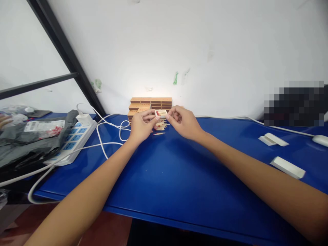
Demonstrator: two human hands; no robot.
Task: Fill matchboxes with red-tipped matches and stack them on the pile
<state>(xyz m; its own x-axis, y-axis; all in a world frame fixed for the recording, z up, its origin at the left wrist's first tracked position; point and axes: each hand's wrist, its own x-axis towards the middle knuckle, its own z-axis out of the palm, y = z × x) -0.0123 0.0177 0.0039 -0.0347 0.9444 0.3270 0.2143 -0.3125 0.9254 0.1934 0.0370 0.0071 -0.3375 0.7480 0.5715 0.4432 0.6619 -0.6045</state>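
Between my two hands a small white matchbox tray point(162, 116) is held above the table, with red-tipped matches lying in it. My left hand point(142, 125) grips the tray's left end, thumb in front and fingers behind. At the other end, my right hand point(183, 121) pinches the tray with thumb and fingertips. Just below it lies a loose heap of matches point(161, 126), partly hidden by my left hand. Behind my hands, several orange-brown matchboxes point(151, 99) are stacked against the wall.
On the blue table point(159, 184), white empty-looking trays point(288, 167) lie to the right. At left are a white power strip point(77, 140), looping white cables point(102, 145) and a grey plastic bag point(15, 143). A white cable with a rounded white end point(321, 140) runs along the back right.
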